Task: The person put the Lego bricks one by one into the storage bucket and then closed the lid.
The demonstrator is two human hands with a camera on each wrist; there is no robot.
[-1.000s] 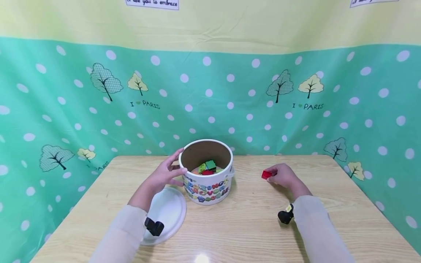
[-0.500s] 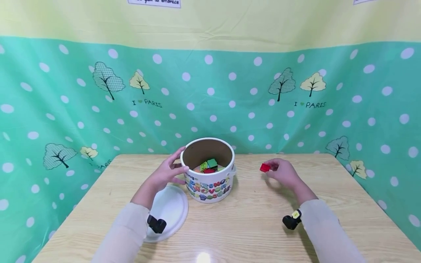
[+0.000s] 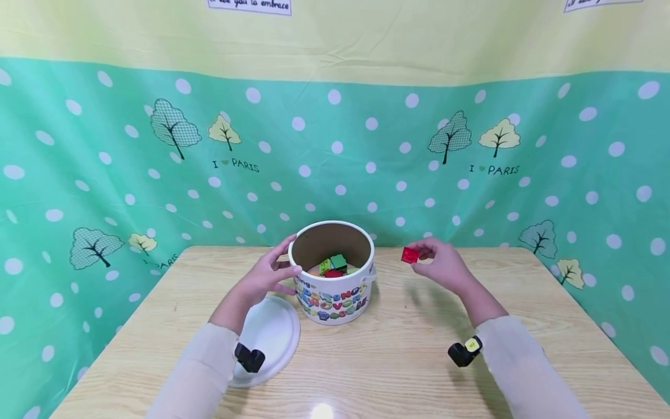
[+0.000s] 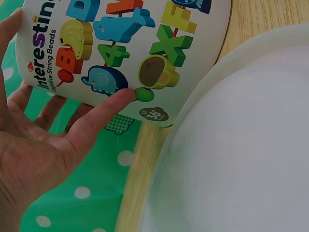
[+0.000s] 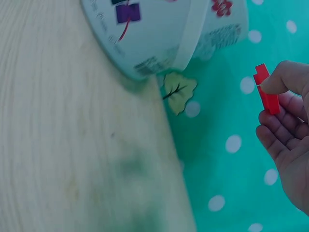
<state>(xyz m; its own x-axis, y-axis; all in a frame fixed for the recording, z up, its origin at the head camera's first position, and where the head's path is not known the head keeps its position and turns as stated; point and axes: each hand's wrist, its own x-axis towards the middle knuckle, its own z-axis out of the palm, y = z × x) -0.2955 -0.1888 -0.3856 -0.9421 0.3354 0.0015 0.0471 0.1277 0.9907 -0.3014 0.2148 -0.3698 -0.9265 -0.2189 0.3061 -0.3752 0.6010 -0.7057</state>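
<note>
My right hand [image 3: 442,266] pinches a red building brick [image 3: 409,255] above the table, to the right of a white bucket [image 3: 335,299]. In the right wrist view, the thumb and fingers hold the brick [image 5: 267,89] by its sides. My left hand [image 3: 266,274] touches the bucket's left side with spread fingers, near its rim. The left wrist view has this hand [image 4: 53,140] against the bucket's printed wall [image 4: 130,53]. Inside the bucket lie several pieces, including a green brick [image 3: 338,262] and a red one; some are hidden by the rim.
A round white lid [image 3: 269,337] lies on the wooden table [image 3: 366,366], left of and in front of the bucket and partly under my left forearm. A green dotted cloth [image 3: 335,169] hangs behind the table and at both sides.
My right hand has lifted the red brick off the table and moved it slightly left, towards the bucket. The left hand and the bucket have stayed in place.
</note>
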